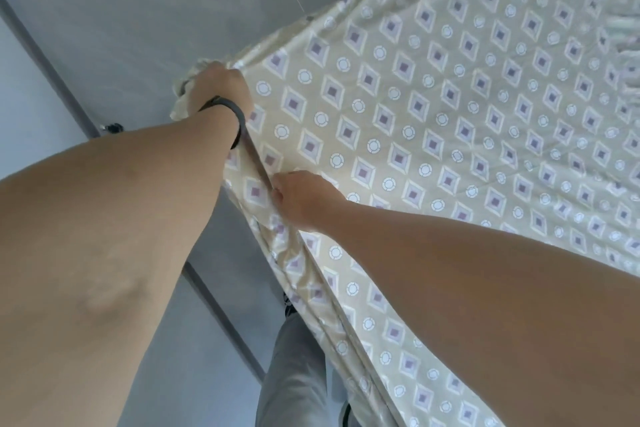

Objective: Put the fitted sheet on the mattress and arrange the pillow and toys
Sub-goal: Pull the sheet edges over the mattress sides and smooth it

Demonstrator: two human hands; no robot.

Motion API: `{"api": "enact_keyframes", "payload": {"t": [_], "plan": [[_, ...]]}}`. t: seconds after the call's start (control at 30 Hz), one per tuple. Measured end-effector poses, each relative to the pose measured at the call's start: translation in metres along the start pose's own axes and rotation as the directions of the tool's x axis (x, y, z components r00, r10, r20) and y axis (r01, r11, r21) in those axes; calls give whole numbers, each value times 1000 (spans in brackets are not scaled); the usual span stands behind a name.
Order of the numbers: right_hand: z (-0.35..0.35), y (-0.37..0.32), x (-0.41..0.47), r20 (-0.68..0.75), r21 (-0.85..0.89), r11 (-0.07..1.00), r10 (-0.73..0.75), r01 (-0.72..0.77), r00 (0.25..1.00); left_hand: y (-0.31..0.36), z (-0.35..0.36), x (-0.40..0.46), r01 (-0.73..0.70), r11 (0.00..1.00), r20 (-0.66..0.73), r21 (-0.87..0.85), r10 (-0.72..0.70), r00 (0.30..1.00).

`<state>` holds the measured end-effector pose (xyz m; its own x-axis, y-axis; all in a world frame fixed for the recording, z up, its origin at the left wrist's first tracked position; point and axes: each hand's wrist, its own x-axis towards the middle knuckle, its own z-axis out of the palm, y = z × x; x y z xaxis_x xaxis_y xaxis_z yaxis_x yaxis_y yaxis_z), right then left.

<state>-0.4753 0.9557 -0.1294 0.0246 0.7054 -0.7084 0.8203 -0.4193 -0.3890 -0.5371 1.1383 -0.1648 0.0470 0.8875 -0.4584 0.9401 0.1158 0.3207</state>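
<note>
The sheet (450, 121) already covers most of the bed, from centre out to 3 o'clock. The left hand (218, 90) bunches its corner at 10 o'clock; the right hand (301, 199) pinches the side hem near centre (corner probably not tucked yet). Pillow and toys are out of view, still to do

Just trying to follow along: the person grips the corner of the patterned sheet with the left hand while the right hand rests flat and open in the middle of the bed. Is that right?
Not quite. The left hand does grip the bunched corner of the sheet, but the right hand is not flat in the middle of the bed: its fingers pinch the sheet at the near edge, as the head view shows.
</note>
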Motion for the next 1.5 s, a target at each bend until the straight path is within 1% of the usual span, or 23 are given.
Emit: {"api": "enact_keyframes", "payload": {"t": [0.07,0.13,0.2,0.3,0.37,0.4,0.47,0.5,0.53,0.63,0.7,0.77,0.8,0.83,0.87,0.97,1.03,1.07,1.13,1.17,1.27,1.4,1.5], "plan": [[6,-16,3,73,-73,997,-20,26,997,-21,-11,-8,113,993,-53,-44,-115,992],[15,-32,6,137,-142,990,0,20,991,-37,-13,-7,166,983,17,-82,-165,986],[23,-36,9,115,-177,984,35,-14,993,-46,-13,-6,170,984,90,-47,-166,982],[27,-29,16,67,-223,975,23,-8,997,-41,-10,7,164,972,115,-169,-145,983],[23,-24,17,59,-206,978,26,-14,998,-31,-15,20,179,957,113,-228,-156,981],[23,-25,16,66,-191,982,24,-11,998,-26,-17,26,168,947,142,-274,-133,981],[27,-29,14,84,-180,984,23,-8,996,-20,-22,40,176,960,185,-216,-137,973],[28,-30,13,88,-178,984,27,-11,996,-19,-22,44,166,976,203,-137,-137,970],[30,-31,12,95,-175,985,24,-7,995,-18,-26,44,178,977,172,-115,-156,973],[29,-25,16,147,-169,982,-57,82,987,-24,-22,45,106,984,29,145,-111,993],[21,-16,18,198,-140,981,-103,133,975,-34,-10,66,125,969,-16,212,-124,992],[5,-1,13,215,-135,978,-125,156,968,-37,11,83,130,971,-40,200,-125,991],[-7,7,8,200,-133,981,-110,139,973,-27,13,76,178,979,-50,95,-174,983],[-21,14,3,169,-136,985,-82,106,982,-15,7,58,223,974,-71,45,-219,973],[-36,24,-7,126,-135,989,-43,60,991,5,-2,30,237,971,-67,39,-234,970],[-76,50,-53,34,-150,988,52,-47,998,60,-21,-49,38,987,-23,155,-35,999],[-98,64,-97,-21,-149,982,110,-112,994,94,-30,-98,-114,973,93,202,97,991],[-109,68,-120,-60,-113,981,151,-158,987,108,-34,-120,-182,961,173,210,147,974],[-123,82,-177,-116,-23,971,234,-238,965,137,-43,-178,-333,924,329,186,261,907],[-131,91,-215,-145,13,963,269,-270,952,155,-50,-217,-434,886,369,165,352,860],[-136,109,-311,-207,153,936,343,-316,916,183,-64,-315,-620,777,408,110,533,741],[-118,142,-452,-238,257,897,419,-359,876,201,-74,-435,-763,640,540,86,614,576],[-100,172,-546,-269,312,873,460,-375,846,219,-73,-517,-786,618,543,5,659,521]]}}
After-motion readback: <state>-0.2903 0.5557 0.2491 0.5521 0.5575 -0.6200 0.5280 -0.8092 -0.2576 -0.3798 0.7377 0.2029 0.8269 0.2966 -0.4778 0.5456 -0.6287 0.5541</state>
